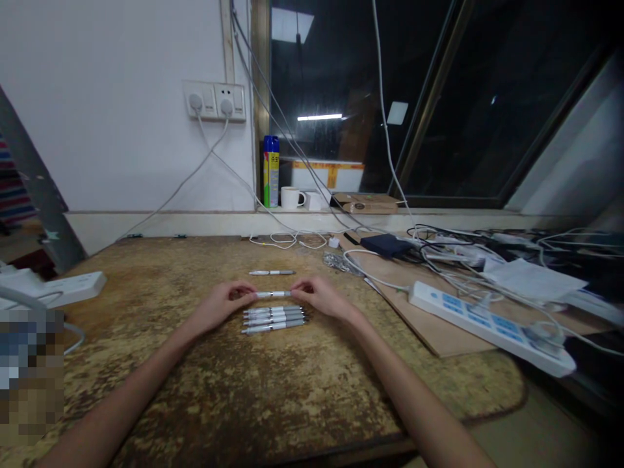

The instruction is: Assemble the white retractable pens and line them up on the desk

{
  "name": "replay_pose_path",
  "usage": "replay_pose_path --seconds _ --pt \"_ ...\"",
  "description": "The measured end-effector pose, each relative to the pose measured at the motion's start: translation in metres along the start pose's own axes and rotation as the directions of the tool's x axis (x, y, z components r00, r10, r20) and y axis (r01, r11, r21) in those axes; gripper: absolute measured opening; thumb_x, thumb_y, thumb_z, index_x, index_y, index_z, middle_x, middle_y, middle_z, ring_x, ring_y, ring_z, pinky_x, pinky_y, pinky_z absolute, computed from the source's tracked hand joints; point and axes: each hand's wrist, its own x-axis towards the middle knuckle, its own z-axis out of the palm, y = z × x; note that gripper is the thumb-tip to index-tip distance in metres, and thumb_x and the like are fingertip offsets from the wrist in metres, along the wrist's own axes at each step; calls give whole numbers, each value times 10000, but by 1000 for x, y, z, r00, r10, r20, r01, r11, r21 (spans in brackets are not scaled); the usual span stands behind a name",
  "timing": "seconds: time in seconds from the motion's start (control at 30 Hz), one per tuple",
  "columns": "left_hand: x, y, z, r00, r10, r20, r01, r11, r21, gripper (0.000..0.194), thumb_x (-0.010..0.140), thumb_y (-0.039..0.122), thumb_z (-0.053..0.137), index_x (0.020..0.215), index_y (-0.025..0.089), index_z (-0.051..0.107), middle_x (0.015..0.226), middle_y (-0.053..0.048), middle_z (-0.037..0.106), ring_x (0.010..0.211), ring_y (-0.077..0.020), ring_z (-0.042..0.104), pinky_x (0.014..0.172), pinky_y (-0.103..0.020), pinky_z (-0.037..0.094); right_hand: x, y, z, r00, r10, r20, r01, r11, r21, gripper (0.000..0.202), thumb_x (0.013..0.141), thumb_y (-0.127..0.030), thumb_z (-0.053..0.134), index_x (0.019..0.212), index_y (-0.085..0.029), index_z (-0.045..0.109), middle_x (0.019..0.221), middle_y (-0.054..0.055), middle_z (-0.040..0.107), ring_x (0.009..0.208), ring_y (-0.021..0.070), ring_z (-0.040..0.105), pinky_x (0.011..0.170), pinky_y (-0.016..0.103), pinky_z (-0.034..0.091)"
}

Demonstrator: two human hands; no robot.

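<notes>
Left hand [229, 300] and right hand [319, 298] pinching one pen [273, 294], an end each.
Forearms angle inward over the worn table [219, 390]; fingertips narrowed on the pen, which sits crosswise between a lone pen [272, 273] beyond and a close row of pens [273, 320] nearer; contact with the wood, cannot tell. On the sill: white mug [290, 197], contents hidden; flat cardboard box [373, 205], inside not visible.

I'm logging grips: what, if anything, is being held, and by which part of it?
A pen, by both ends: the left hand has one end at its fingertips, the right hand the other.
</notes>
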Motion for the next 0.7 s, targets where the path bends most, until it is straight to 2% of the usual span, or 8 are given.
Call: replay_pose_path --seconds 0.1,0.33,0.7 --pt "-1 -3 1 998 48 36 -50 996 68 331 884 479 601 988 197 740 963 -51 741 869 -218 645 776 -303 469 -1 4 2 999 16 41 -15 999 -39 245 879 -356 644 919 -140 753 830 64 740 720 171 632 663 264 447" --pt "0 -9 -1 993 107 57 -115 981 154 318 892 481 588 964 222 759 1002 -57 736 950 -236 634 896 -336 453 -2 6 3 997 2 78 3 998 -67 240 874 -343 647 902 -136 765 800 63 735 678 155 610 615 247 439" --pt "0 -8 -4 994 67 91 -80 986 145 372 886 527 563 969 228 769 1024 -69 742 979 -244 628 917 -340 454 0 11 5 994 19 112 -15 999 -36 262 871 -356 632 894 -131 765 748 45 716 634 148 578 572 238 417"
